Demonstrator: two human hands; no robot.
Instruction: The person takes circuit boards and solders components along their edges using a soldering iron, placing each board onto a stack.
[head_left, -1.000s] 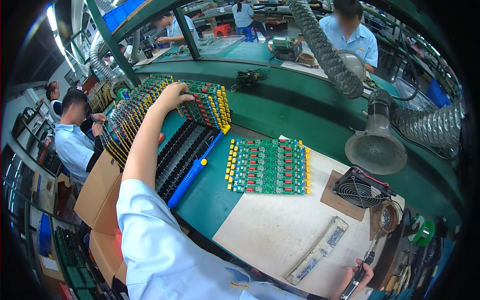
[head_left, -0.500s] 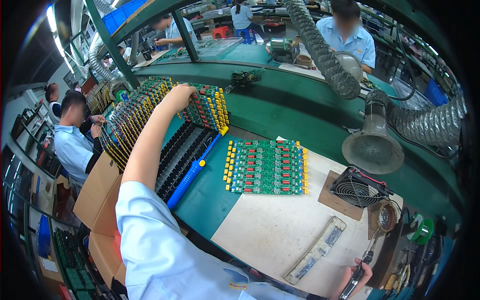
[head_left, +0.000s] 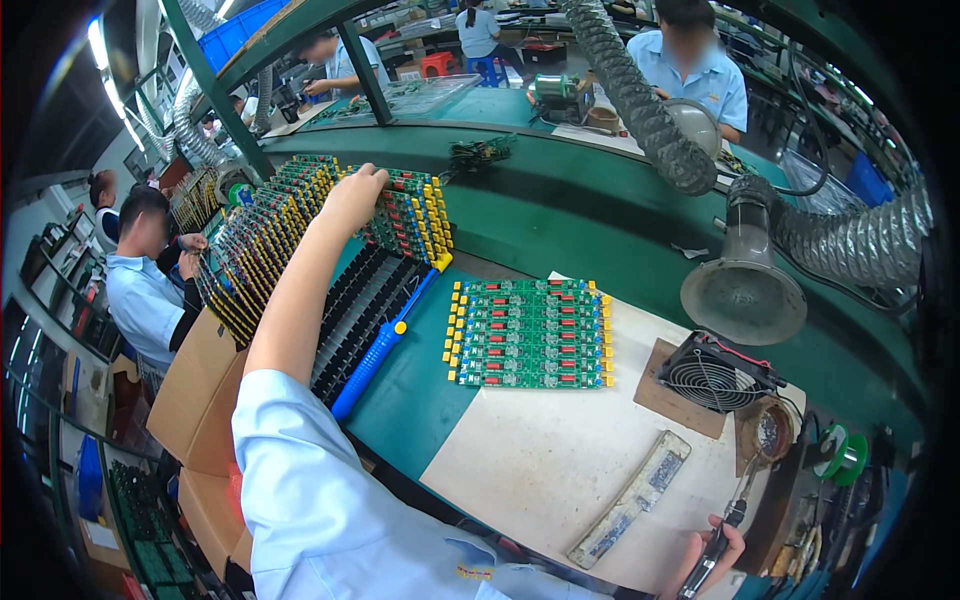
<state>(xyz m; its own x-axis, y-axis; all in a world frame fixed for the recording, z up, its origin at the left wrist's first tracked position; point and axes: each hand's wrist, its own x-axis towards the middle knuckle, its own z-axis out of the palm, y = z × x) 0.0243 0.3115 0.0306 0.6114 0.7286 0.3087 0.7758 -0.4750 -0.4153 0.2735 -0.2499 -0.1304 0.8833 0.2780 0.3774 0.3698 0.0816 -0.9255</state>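
Observation:
My left hand reaches far forward, fingers closed on the top edge of a green circuit board panel with red parts and yellow connectors. That panel stands upright at the far end of a black slotted rack. A blue desoldering pump with a yellow tip and button lies along the rack's right side. At the lower right my right hand is wrapped round a soldering iron, its front end by a round holder. Another board panel lies flat between the hands, touched by neither.
Many upright boards fill the rack's left side, near an open cardboard box. A worn metal bar, a small fan, a fume hood and a solder wire spool are at right. Co-workers sit left and beyond.

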